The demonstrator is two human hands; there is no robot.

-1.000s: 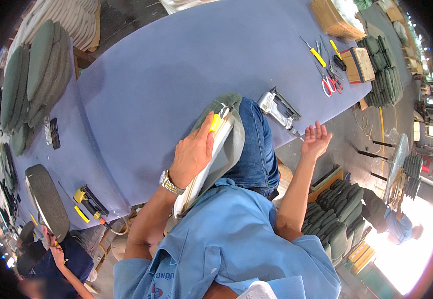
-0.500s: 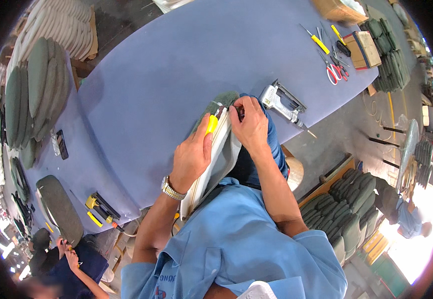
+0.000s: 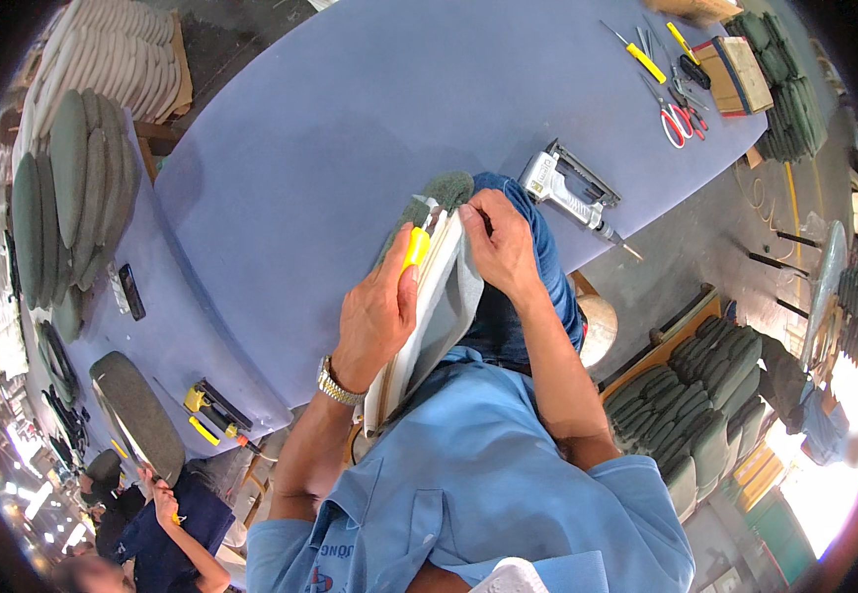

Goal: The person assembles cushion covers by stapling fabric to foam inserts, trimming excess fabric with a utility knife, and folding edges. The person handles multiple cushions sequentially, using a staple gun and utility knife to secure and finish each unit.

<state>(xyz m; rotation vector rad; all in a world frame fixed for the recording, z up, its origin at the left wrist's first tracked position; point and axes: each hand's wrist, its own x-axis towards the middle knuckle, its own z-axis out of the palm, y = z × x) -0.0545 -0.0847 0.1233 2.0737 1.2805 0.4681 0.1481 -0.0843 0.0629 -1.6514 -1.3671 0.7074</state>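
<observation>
A padded panel [image 3: 412, 341] with a pale edge and dark green-grey fabric [image 3: 447, 186] stands tilted on my lap against the table. My left hand [image 3: 377, 311] is wrapped round a yellow-handled tool [image 3: 416, 249] at the panel's upper end; its metal tip is partly hidden by the fabric. Close by, my right hand [image 3: 504, 249] is closed, thumb and fingers pinched at the fabric at the panel's top right edge. Lighter grey cloth [image 3: 451, 301] hangs below it along the panel's side.
A blue-grey covered table [image 3: 281, 158] bears a staple gun [image 3: 572, 188] to my right, scissors [image 3: 673, 124] and yellow-handled tools [image 3: 646, 61] farther off. Another staple gun [image 3: 216, 410] and a phone [image 3: 131, 292] lie left. Stacked green pads [image 3: 88, 188] stand left. A co-worker [image 3: 177, 524] handles a pad lower left.
My right hand's fingers have drawn closer together at the fabric's edge. The left hand keeps its grip on the yellow-handled tool. The whole view has shifted slightly.
</observation>
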